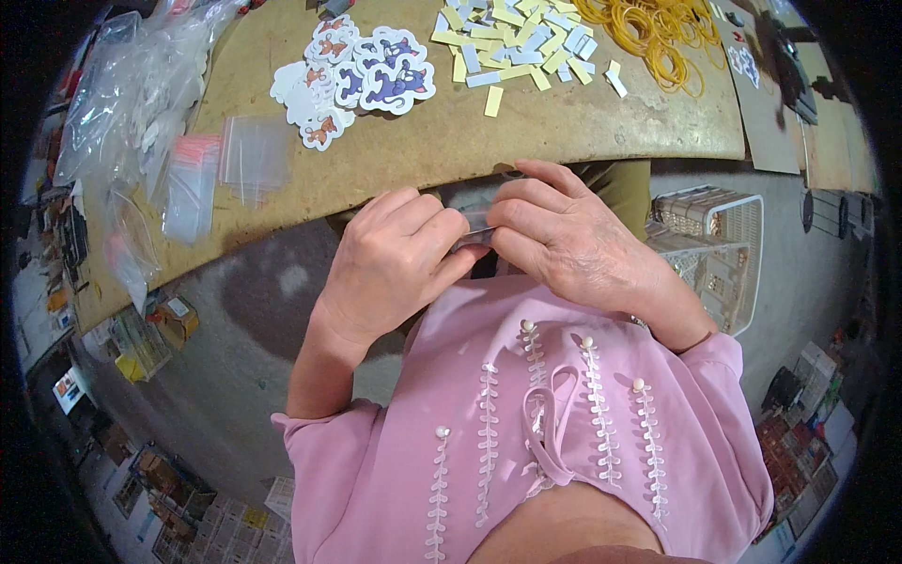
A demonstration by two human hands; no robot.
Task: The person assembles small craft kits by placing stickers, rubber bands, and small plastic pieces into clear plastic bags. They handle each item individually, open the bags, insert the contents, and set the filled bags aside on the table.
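Upper left: clear bags (254,155) flat on the table (601,132). Upper centre-left: white cutouts (395,77), printed with blue and brown cartoon animals. Frame centre: left hand (399,249), fingers curled, pinching a film piece (477,235): small, greyish, shiny, mostly finger-hidden. Top centre: yellow and pale strips (517,42), heaped. Centre-right: right hand (568,230) grasps the piece's other side. Upper right: yellow bands (667,42), tangled.

Scene is shot from above by the left head-worn fisheye, pointed steeply down over the pink top (512,423). Left hand (381,263) and right hand (573,230) are framed close, near centre; table (601,127) is seen just beyond, floor (235,404) farther below. Edges are bent, corners blacked out.
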